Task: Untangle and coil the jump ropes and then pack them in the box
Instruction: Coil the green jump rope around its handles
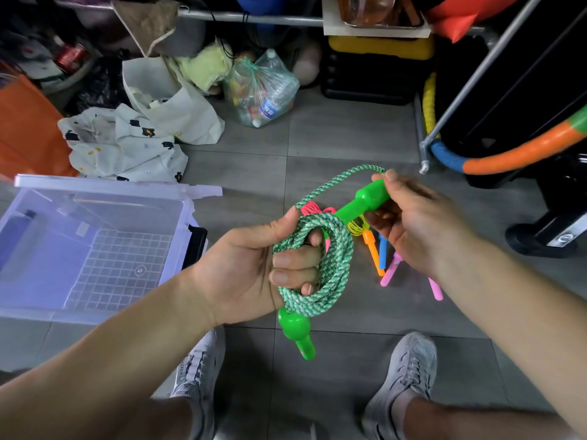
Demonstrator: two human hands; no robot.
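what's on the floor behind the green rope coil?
Pink cord, yellow cord, orange handle, blue handle, pink handles. The green coil and right hand hide the rest; count unclear.

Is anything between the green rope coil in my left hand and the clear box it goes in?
Nothing visible. The green-and-white braided rope coil is held in the left hand, and the clear plastic storage box lies open just to its left.

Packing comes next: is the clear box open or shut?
Open: the clear box has its lid swung back behind it, and its gridded inside shows.
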